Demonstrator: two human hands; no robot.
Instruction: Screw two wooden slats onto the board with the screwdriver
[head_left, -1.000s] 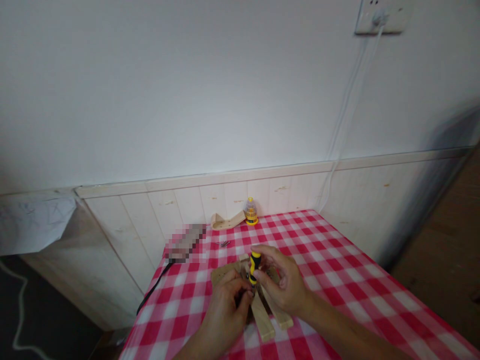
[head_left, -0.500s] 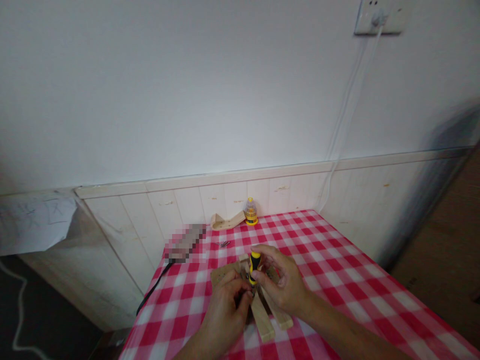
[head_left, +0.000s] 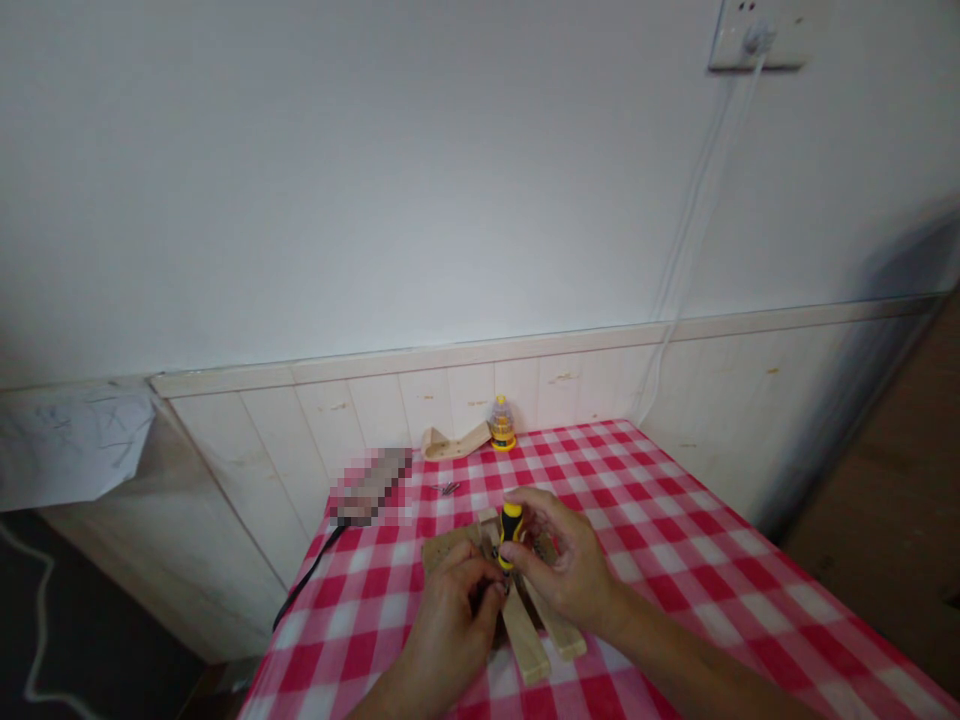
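A yellow-and-black screwdriver (head_left: 511, 530) stands nearly upright, its handle gripped between the thumb and fingers of my right hand (head_left: 566, 560). Its lower end points down at a pale wooden slat (head_left: 527, 640). Beside the tip, the thumb and forefinger of my left hand (head_left: 459, 605) are pinched together; whatever is between them is too small to make out. A second wooden slat (head_left: 566, 637) lies to the right, partly under my right hand. Below the slats is a brown board (head_left: 442, 547), largely covered by my hands.
Several small screws (head_left: 448, 489) lie on the red-and-white checked tablecloth (head_left: 645, 560). At the back stand a curved wooden piece (head_left: 455, 443) and a yellow-based clear case (head_left: 502, 427) against the wall. A blurred-out object (head_left: 375, 487) with a black strap (head_left: 309, 570) lies at the left edge.
My right fingers have shifted slightly on the screwdriver's handle. My left hand and the wooden slats stay where they were.
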